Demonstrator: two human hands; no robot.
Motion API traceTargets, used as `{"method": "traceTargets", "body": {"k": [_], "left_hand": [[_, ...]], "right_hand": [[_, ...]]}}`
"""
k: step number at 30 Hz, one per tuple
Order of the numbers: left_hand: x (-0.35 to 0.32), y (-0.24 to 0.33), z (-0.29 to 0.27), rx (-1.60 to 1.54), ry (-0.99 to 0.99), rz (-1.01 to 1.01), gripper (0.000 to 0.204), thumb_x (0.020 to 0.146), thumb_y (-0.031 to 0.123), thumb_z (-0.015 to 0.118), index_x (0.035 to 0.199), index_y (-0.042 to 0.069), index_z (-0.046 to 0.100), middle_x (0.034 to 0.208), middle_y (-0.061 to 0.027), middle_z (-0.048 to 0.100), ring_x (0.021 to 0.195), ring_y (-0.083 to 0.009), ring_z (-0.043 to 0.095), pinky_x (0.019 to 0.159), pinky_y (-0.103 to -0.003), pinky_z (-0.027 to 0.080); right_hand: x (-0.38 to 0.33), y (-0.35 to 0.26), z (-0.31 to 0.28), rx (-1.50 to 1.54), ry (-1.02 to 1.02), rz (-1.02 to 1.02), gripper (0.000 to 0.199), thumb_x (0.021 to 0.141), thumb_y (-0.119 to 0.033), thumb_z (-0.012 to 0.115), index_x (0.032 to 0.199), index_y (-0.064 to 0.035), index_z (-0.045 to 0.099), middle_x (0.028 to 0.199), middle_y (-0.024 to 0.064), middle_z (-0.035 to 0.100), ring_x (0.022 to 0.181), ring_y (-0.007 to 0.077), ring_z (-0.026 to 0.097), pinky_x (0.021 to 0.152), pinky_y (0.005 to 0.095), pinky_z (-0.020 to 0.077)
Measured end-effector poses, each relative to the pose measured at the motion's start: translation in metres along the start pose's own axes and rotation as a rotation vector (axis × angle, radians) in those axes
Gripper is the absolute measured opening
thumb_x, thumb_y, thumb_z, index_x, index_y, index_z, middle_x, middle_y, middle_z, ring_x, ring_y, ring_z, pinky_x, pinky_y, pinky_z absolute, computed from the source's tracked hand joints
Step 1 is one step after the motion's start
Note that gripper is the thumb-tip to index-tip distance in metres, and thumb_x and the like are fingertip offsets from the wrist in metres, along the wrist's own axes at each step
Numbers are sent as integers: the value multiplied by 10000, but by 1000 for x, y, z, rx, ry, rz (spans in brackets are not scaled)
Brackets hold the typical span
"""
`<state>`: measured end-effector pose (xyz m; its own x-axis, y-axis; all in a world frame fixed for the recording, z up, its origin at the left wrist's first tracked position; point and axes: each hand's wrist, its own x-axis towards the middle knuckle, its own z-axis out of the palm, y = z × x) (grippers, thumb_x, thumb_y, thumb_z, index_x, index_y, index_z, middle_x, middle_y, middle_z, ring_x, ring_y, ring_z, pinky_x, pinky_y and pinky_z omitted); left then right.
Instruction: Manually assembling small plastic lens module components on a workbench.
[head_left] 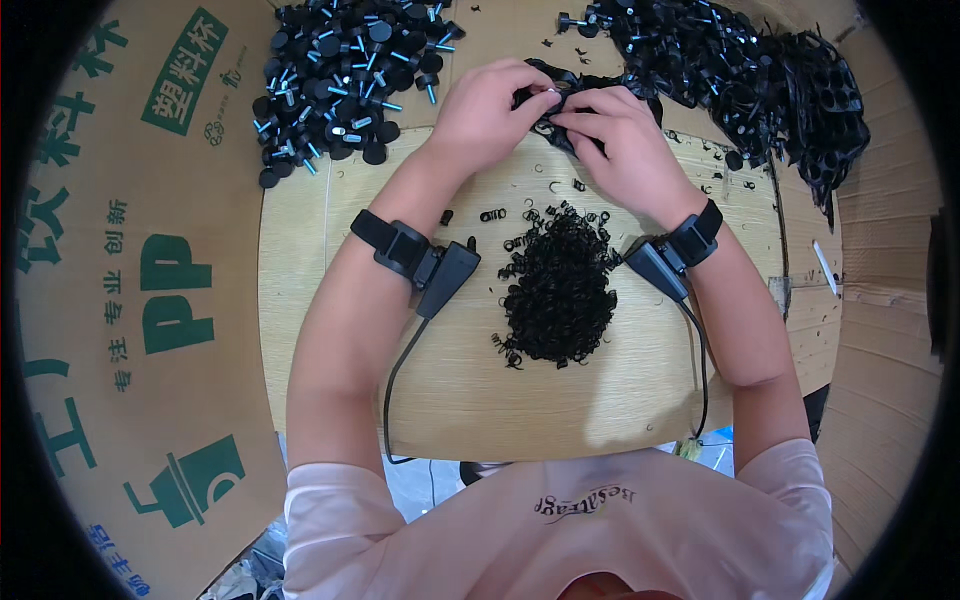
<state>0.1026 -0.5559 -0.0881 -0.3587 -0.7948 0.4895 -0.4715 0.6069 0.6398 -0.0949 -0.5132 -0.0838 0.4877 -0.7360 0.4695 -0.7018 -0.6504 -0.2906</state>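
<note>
At the far side of the table, both hands meet over a piece of black rubber sheet [562, 138]. My left hand [490, 112] is closed, its thumb and fingertips pinched together at the sheet, with a small shiny spot by the thumb tip. Opposite it, my right hand [628, 142] has its fingers curled and pressed on the same sheet. What exactly lies between the fingertips is partly hidden. On the near side of the hands is a heap of small curly black rubber scraps [560, 290], with a few loose ones around it.
A pile of black round-headed bolts [350, 75] with silvery-blue shanks lies far left. Black rubber sheets with bolts in them [720, 80] heap up far right. Cardboard walls [150, 300] flank the wooden table [440, 400]. A white pen-like stick [826, 267] lies at the right.
</note>
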Motion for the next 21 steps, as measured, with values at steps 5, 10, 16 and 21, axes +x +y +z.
{"method": "traceTargets", "body": {"k": [5,10,16,21], "left_hand": [[-2,-8,2,58,30,61,180,822,191,738,945,60,736,801,-79,667,614,-145,553,590,-278,455],[1,-4,3,-9,11,-101,169,831,201,736,933,67,747,736,-63,668,589,-135,540,581,-275,456],[8,-20,2,-100,66,-210,188,861,187,726,979,41,744,710,-35,671,588,-80,521,562,-236,435],[8,-26,0,-218,-5,-304,196,872,160,722,1007,19,738,734,-10,668,616,-52,515,554,-207,416]], "right_hand": [[1,-5,-2,-65,-32,-6,238,827,-112,584,1012,-79,730,1080,43,643,1050,235,548,925,384,406],[1,-8,-5,-145,-56,5,248,836,-129,577,1032,-96,726,1094,7,642,1048,220,547,921,393,378],[3,-7,1,-141,-39,7,246,839,-132,585,1046,-102,715,1108,5,637,1050,219,548,914,403,369],[1,-3,2,-74,-35,33,255,837,-127,587,1066,-94,692,1106,30,628,1075,237,543,948,403,359]]}}
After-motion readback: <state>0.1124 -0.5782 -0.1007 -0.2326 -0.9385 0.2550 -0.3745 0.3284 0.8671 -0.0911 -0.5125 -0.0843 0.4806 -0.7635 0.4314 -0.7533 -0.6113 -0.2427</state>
